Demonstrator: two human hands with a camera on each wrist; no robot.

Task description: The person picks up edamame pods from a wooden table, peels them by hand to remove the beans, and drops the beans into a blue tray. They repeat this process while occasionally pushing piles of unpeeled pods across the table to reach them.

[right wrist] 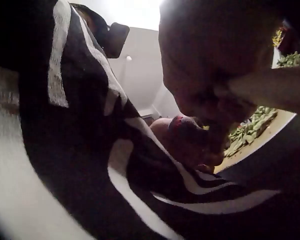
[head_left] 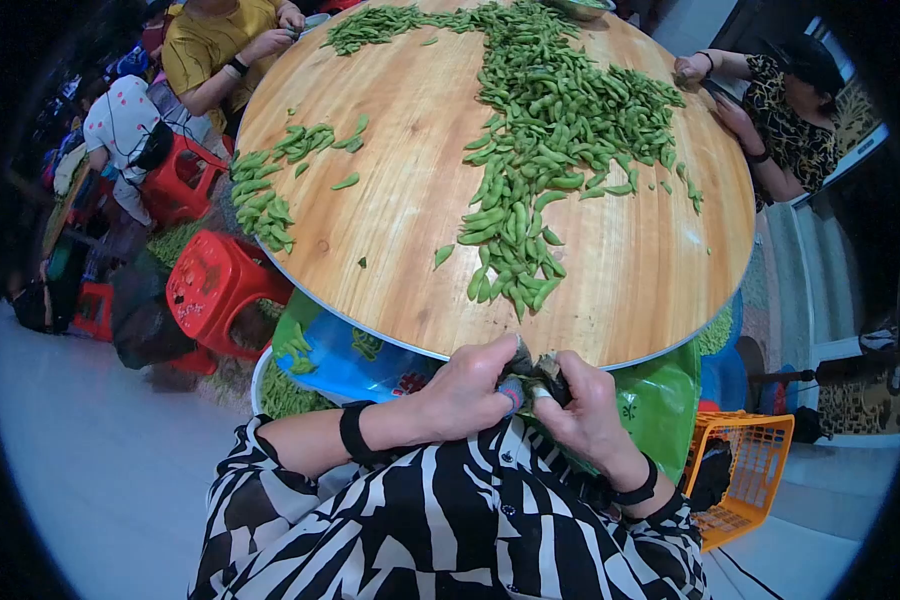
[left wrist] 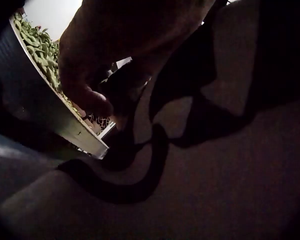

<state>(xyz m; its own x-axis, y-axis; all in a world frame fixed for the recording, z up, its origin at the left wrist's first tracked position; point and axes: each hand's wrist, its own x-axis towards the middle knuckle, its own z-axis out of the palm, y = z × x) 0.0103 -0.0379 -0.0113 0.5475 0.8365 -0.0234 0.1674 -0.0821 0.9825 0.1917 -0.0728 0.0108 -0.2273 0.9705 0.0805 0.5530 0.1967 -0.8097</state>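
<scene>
Containers. A white basin (head_left: pixel 262 385) stands on the floor below the near-left rim of the table, partly hidden by a blue bag (head_left: pixel 355 362); it holds green pods. A green bag (head_left: pixel 660 405) hangs or stands under the near-right rim; its contents cannot be made out. An orange plastic basket (head_left: pixel 760 470) sits on the floor to the right, with a dark item inside that is too small to identify.

Work surface. A round wooden table (head_left: pixel 410 180) carries edamame pods: one large pile (head_left: pixel 555 120) running from the far edge down toward the near edge, and a smaller pile (head_left: pixel 265 195) at the left rim. Single pods lie scattered between them.

Item in hand. A single pod (head_left: pixel 537 372), dull and dark greenish, is held just off the near rim of the table, above the lap of a black-and-white striped garment (head_left: pixel 470 520). It is mostly covered by fingers; its finer surface cannot be seen. Its long axis appears to run roughly left to right between the two hands; which end points where cannot be told.

Hands. The left hand (head_left: pixel 465 390) has its fingers curled and pinches the left end of the pod. The right hand (head_left: pixel 585 410) has its fingers curled round the right end. The fingertips of both hands meet on it. Each wrist wears a black band.

Surroundings. Red plastic stools (head_left: pixel 215 285) stand left of the table. Other people sit at the far-left and right edges.
</scene>
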